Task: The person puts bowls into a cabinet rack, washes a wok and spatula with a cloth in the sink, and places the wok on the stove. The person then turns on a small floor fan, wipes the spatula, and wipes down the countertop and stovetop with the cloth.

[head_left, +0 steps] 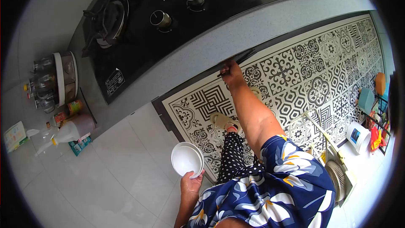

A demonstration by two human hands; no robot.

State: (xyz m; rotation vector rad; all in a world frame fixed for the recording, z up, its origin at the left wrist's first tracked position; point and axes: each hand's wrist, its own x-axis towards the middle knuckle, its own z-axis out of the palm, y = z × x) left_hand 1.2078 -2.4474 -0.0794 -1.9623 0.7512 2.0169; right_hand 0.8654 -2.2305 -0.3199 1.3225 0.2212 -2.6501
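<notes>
My left hand (192,183) grips the rim of a white bowl (185,160), with the thumb at its inner edge. A double rim suggests a second bowl nested underneath. The bowl's inside faces up, and I see no food in it. My right hand (230,72) is stretched forward beside the counter's front edge, its fingers closed round thin dark chopsticks (246,55). Their tips point away to the right, and short ends show on the other side of the fist. How many there are cannot be made out.
A black gas hob (168,42) with two knobs is set into the grey counter (202,50). Bottles (76,127) and a spice rack (65,78) stand at left. A patterned mat (291,76) lies underfoot. A white bucket (357,137) and a folding stool (320,131) are at right.
</notes>
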